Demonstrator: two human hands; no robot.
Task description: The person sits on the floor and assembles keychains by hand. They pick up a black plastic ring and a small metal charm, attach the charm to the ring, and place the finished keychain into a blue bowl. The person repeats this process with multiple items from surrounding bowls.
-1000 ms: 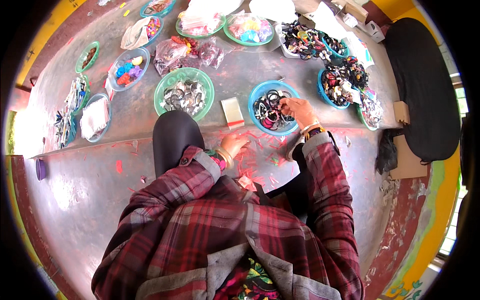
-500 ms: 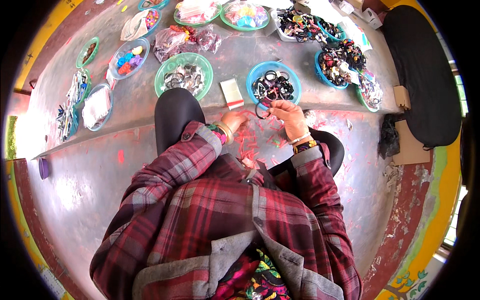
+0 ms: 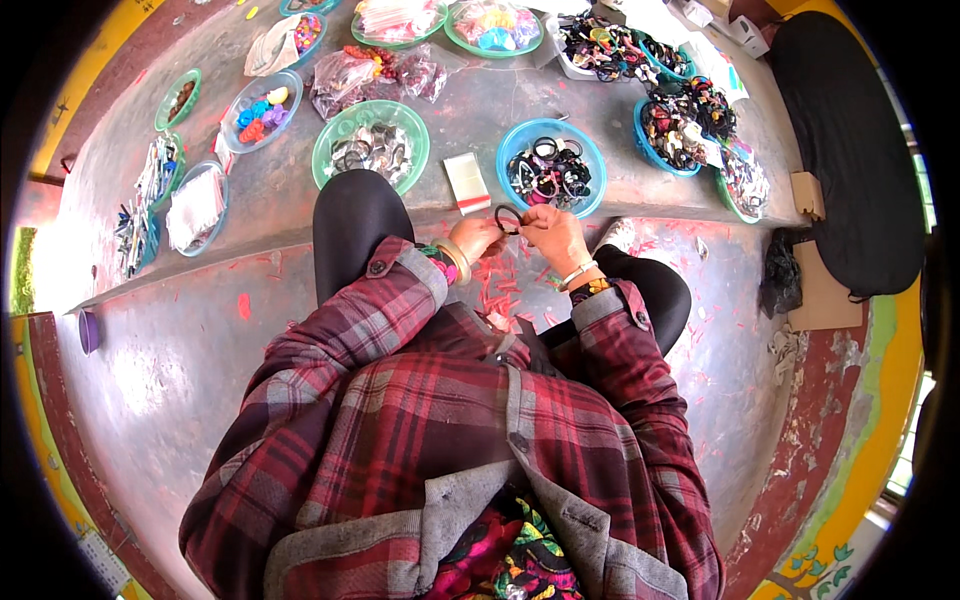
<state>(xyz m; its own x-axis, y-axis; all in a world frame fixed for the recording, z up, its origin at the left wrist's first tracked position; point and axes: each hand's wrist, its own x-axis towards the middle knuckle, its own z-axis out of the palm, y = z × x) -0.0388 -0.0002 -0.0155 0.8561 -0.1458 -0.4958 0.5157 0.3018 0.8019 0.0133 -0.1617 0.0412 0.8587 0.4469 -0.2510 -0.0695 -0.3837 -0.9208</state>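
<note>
A black hair tie (image 3: 497,214) is held up as a loop between my two hands, just in front of the blue basket. My right hand (image 3: 556,240) pinches its right side between thumb and fingers. My left hand (image 3: 476,239) is closed, its fingertips at the loop's lower left edge; whether a small piece is also in it is hidden. Behind my hands the blue basket (image 3: 597,187) holds many black hair ties. A white card or packet with a red end (image 3: 465,182) lies on the ledge beside it. Further left stands a green basket (image 3: 321,158) of clear-wrapped items.
Red scraps (image 3: 497,290) litter the floor between my legs. Along the raised ledge (image 3: 455,110) stand more baskets, including a blue one (image 3: 640,142) heaped with hair ties. Clear plastic bags (image 3: 345,85) lie farther back. A black bag (image 3: 783,275) and cardboard (image 3: 825,290) sit at right.
My right hand has come down and left with the hair tie, toward my left hand. My left hand has moved slightly up and right, and its fingertips now meet the loop.
</note>
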